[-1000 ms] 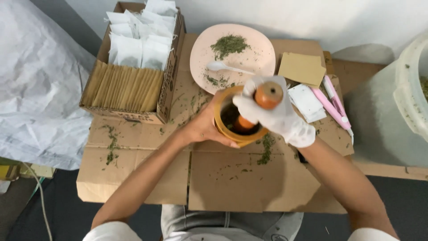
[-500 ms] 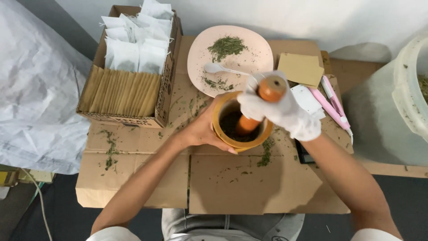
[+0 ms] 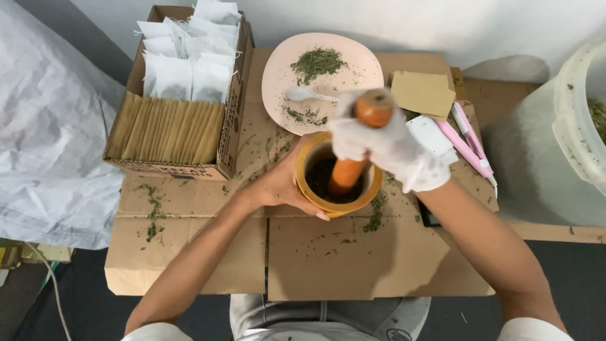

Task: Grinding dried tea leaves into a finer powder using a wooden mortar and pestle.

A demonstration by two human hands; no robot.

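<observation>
A yellow-brown mortar [image 3: 366, 197] stands on a flattened cardboard sheet [image 3: 328, 259], with dark ground herb inside. My left hand [image 3: 281, 183], bare, grips its left wall. My right hand [image 3: 385, 148], in a white glove, is closed around an orange wooden pestle [image 3: 350, 172] whose lower end is down in the mortar and whose rounded top sticks up above my fingers. Behind the mortar lies a pale pink plate [image 3: 278, 76] with a heap of dried green herb [image 3: 317, 63] and a white spoon [image 3: 304, 95].
A cardboard box [image 3: 237, 107] at back left holds white sachets and brown envelopes. Tan paper squares [image 3: 423, 93], a white card and a pink tool [image 3: 467, 142] lie at right. A big translucent tub [image 3: 577, 120] stands far right, a white sack [image 3: 44, 126] far left. Herb crumbs litter the cardboard.
The pestle has tilted and shifted inside the mortar with my gloved right hand; its top now leans further back. My left hand stays on the mortar.
</observation>
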